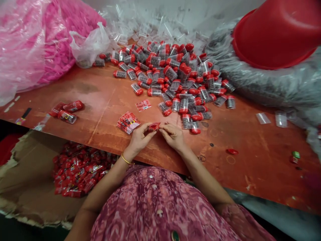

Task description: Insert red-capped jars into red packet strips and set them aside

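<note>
My left hand (139,137) and my right hand (173,135) meet near the front edge of the reddish-brown table (105,100). Between their fingertips they pinch one small red-capped vial (153,126) with a red label on it. A small stack of red labels (128,122) lies just left of my left hand. One loose label (143,105) lies a little farther back. A large heap of clear vials with red caps (175,75) spreads across the table beyond my hands.
Three labelled vials (66,111) lie at the table's left. A cardboard box (30,187) below holds several labelled vials (77,169). Pink bags (32,40) stand at back left, a red basin (276,33) on a grey bag at back right. A loose red cap (232,151) lies right.
</note>
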### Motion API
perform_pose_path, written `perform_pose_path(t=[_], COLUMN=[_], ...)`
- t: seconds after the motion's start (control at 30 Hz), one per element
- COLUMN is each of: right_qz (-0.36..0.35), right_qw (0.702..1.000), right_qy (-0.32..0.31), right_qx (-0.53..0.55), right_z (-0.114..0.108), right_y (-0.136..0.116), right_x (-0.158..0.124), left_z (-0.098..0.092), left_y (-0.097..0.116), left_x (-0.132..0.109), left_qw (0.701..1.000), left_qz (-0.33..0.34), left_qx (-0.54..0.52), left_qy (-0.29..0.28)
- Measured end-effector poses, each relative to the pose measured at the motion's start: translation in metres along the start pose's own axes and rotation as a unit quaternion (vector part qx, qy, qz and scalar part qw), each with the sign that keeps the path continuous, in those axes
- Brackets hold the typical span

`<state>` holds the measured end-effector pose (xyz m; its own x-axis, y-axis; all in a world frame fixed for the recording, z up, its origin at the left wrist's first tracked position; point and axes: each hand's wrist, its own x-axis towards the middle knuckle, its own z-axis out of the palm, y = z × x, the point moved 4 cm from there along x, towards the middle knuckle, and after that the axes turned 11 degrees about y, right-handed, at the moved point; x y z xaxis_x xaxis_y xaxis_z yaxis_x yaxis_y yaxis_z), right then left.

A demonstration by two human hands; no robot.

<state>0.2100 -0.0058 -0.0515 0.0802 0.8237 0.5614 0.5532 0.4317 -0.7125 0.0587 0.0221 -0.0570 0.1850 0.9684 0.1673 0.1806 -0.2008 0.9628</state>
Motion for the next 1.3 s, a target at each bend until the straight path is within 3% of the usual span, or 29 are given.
perform_pose_path(t=[0.27,0.53,0.77,1.03,1.3], right_qz=[-0.056,-0.012,0.056,-0.007,-0.045], right_qw=[0.993,0.997,0.998,1.000,0.997], right_qy=[0.034,0.012,-0.016,-0.021,-0.016], right_qx=[-0.098,-0.073,0.000,-0.001,-0.059], right_z=[0.005,0.019,0.016,0.010,0.010], right_y=[-0.011,-0.012,-0.005,-0.010,-0.013], right_x=[0.008,0.006,0.002,0.004,0.005], left_z=[0.000,0.004,-0.001,-0.001,0.000], left_y=[0.004,0.003,-0.006,-0.010,-0.005], left_x=[-0.002,-0.002,0.000,0.002,0.003], left_qw=[0.999,0.994,0.997,0.996,0.994], left_qz=[0.019,0.034,-0.005,-0.031,-0.003], left_qx=[0.044,0.101,0.074,0.021,0.039], left_qy=[-0.006,-0.010,-0.035,-0.082,-0.102])
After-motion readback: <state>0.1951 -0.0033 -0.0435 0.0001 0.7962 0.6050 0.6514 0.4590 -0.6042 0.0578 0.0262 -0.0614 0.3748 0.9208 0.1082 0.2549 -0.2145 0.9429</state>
